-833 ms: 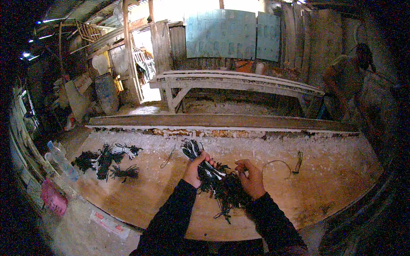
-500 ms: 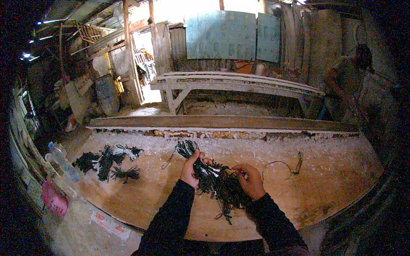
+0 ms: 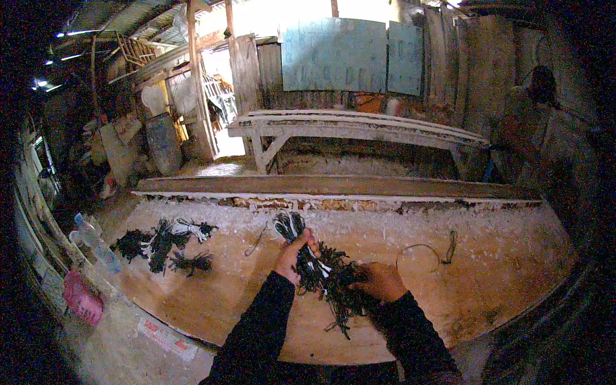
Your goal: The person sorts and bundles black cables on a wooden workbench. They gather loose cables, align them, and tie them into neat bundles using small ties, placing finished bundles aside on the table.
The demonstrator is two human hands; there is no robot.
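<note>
Gripping cord bundle (image 3: 292, 226) in left hand (image 3: 294, 255) fingers | right hand (image 3: 383, 281) fingers clenched in cord pile (image 3: 333, 282)

This is a rough workshop or shed — not a home. The walls are made of old wooden planks (image 3: 475, 70), and a big worn wooden worktable (image 3: 500, 269) fills the front. Behind it stands a long wooden bench (image 3: 359, 125). Boards and scrap lean at the left by an open doorway (image 3: 215, 96) — daylight comes in there. Dark bundles of cord (image 3: 163, 240) lie on the table.
</note>
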